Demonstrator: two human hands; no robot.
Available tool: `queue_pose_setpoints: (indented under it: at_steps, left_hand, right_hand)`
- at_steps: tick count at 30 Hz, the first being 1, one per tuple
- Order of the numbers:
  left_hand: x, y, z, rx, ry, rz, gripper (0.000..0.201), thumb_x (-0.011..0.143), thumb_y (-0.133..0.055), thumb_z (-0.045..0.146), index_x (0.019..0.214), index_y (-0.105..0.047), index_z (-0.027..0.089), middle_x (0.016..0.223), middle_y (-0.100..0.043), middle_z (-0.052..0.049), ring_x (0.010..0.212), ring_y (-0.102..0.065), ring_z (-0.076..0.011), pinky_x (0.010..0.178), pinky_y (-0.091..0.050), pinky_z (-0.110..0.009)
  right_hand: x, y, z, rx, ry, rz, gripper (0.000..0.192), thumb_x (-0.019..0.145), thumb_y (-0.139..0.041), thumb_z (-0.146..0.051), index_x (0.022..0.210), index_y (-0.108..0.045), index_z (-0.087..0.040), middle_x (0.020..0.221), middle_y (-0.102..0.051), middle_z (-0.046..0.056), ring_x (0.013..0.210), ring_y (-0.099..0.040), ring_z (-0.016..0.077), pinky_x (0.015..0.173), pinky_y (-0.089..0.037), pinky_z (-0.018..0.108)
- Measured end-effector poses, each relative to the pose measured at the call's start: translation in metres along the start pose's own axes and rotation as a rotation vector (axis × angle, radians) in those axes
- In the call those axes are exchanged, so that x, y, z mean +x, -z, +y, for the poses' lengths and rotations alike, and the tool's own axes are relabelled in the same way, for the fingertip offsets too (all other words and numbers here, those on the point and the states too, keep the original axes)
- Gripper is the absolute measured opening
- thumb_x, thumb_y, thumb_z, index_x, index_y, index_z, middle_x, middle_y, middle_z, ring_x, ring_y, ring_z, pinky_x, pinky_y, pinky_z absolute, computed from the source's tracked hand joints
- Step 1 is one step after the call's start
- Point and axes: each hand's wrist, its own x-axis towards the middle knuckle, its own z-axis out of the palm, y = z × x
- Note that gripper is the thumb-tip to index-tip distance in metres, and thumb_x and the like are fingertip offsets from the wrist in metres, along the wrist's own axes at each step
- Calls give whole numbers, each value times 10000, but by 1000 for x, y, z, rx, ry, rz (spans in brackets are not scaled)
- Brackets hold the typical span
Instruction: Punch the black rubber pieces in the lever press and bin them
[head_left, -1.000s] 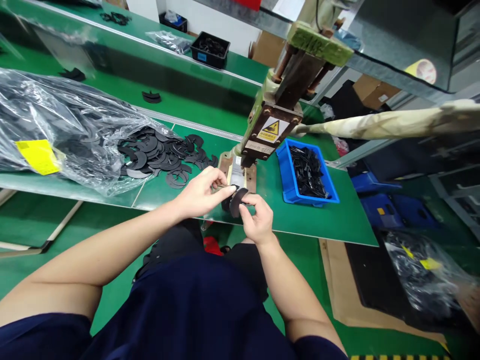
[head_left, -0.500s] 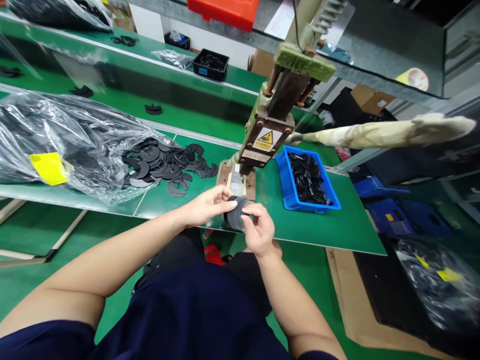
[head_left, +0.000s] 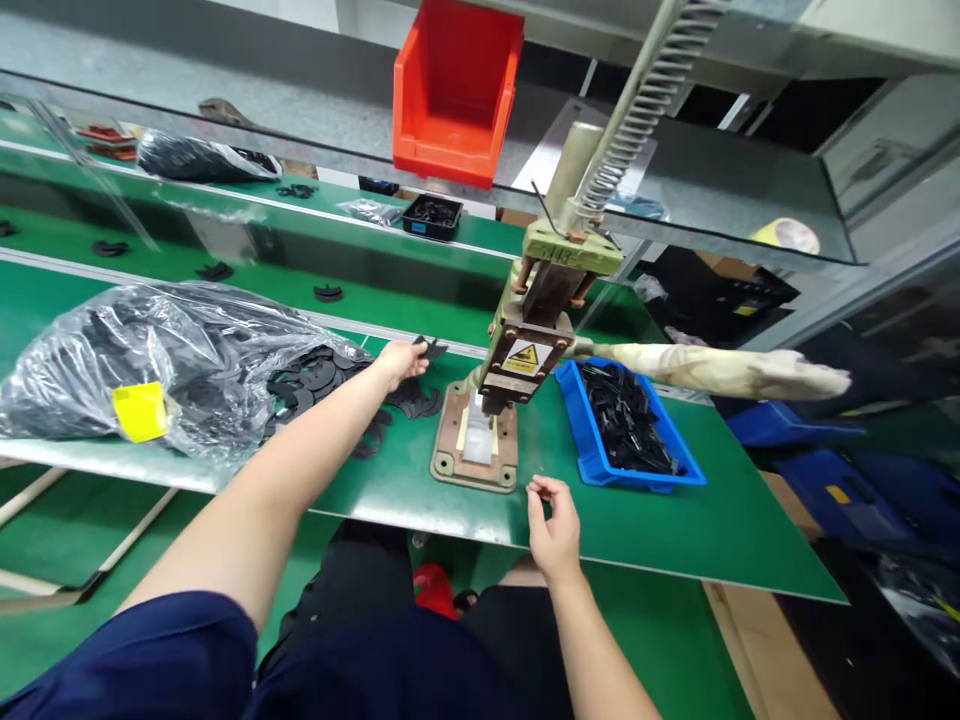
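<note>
My left hand (head_left: pixel 405 362) reaches out over the far side of the bench, its fingers closed on a black crescent-shaped piece (head_left: pixel 433 348). Just below it lies a heap of similar black curved pieces (head_left: pixel 311 378), spilling from the mouth of a clear plastic bag (head_left: pixel 202 335). My right hand (head_left: pixel 553 515) hovers by the bench's front edge, thumb and fingers curled together; whether anything small is between them cannot be made out. Between the hands stands a hand press (head_left: pixel 529 345) on a brown base plate (head_left: pixel 448 440), with a pale block (head_left: pixel 478 440) under its ram.
The press's wrapped lever (head_left: pixel 720 370) sticks out to the right, above a blue bin (head_left: pixel 686 472) of black parts. Behind the bench runs a green strip (head_left: pixel 390 300) with spaced-out black pieces. An overhead shelf (head_left: pixel 330 120) carries a red bin (head_left: pixel 442 155).
My hands have parted from the black curved pieces they held together before the press. The left has moved forward to the bench's far side; the right has moved slightly right. The view has tilted up.
</note>
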Motion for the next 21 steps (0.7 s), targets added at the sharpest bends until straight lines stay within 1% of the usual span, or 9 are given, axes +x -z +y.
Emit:
queue_pose_setpoints:
  at_steps: [3, 5, 7, 10, 13, 15, 16, 18, 21]
  left_hand:
    - [26, -13, 20, 10, -36, 15, 195, 1027, -708, 274, 944, -599, 136, 802, -705, -67, 710, -694, -123, 720, -579, -250]
    - [27, -16, 14, 55, -45, 23, 180, 1022, -695, 255, 923, -606, 134, 823, -711, -80, 706, -683, -135, 706, -566, -263]
    - [15, -12, -4, 103, -63, 29, 157, 979, -736, 233, 914, -629, 137, 831, -715, -73, 679, -647, -131, 664, -528, -249]
    - [-23, 6, -37, 230, -188, 4, 143, 916, -793, 242, 979, -696, 159, 860, -731, -49, 722, -631, -140, 692, -505, -240]
    - [-76, 32, -68, 608, -517, -80, 234, 953, -732, 370, 1115, -733, 200, 970, -764, -55, 826, -665, -183, 819, -531, -297]
    - [-110, 47, -86, 827, -628, -70, 286, 983, -661, 449, 1144, -739, 227, 996, -768, -55, 820, -658, -211, 818, -533, -338]
    - [-124, 54, -95, 885, -684, -70, 294, 990, -636, 467, 1138, -736, 233, 1033, -771, -60, 841, -662, -222, 835, -538, -356]
    - [-147, 63, -112, 954, -770, -132, 287, 1007, -605, 478, 1121, -726, 243, 1055, -773, -64, 873, -673, -237, 863, -549, -380]
    - [-165, 66, -133, 984, -831, -227, 266, 1028, -583, 476, 1086, -717, 253, 1049, -780, -66, 913, -698, -247, 858, -562, -381]
  right_hand:
    - [0, 0, 0, -27, 3, 9, 237, 962, -650, -410, 1136, -711, -261, 1033, -760, 81, 942, -756, 240, 849, -675, 459]
    - [0, 1, 1, -37, 7, 18, 240, 972, -634, -415, 1138, -707, -259, 1037, -763, 86, 939, -758, 242, 839, -678, 462]
    - [1, 1, 1, -40, 16, 16, 228, 979, -623, -415, 1130, -705, -265, 1046, -764, 92, 948, -758, 247, 839, -676, 469]
    - [0, 0, -1, -40, 36, -2, 197, 989, -608, -397, 1109, -699, -269, 1047, -762, 88, 954, -754, 238, 843, -665, 457]
    - [1, 2, -7, -54, 50, -38, 182, 1002, -588, -375, 1085, -694, -252, 1024, -756, 67, 930, -744, 202, 826, -649, 398]
    - [8, 9, -11, -88, 54, -64, 191, 1005, -580, -381, 1048, -701, -241, 1006, -753, 56, 911, -729, 181, 825, -636, 370]
    - [14, 16, -11, -115, 50, -71, 203, 1006, -577, -390, 1031, -706, -235, 1001, -751, 54, 906, -720, 175, 834, -630, 366]
    - [36, 34, -9, -195, 22, -69, 233, 1009, -571, -409, 1026, -714, -226, 1012, -749, 53, 913, -702, 169, 870, -620, 369]
    - [84, 73, 5, -365, -84, -49, 263, 1018, -575, -419, 1103, -712, -211, 1100, -740, 56, 1004, -689, 169, 998, -599, 409]
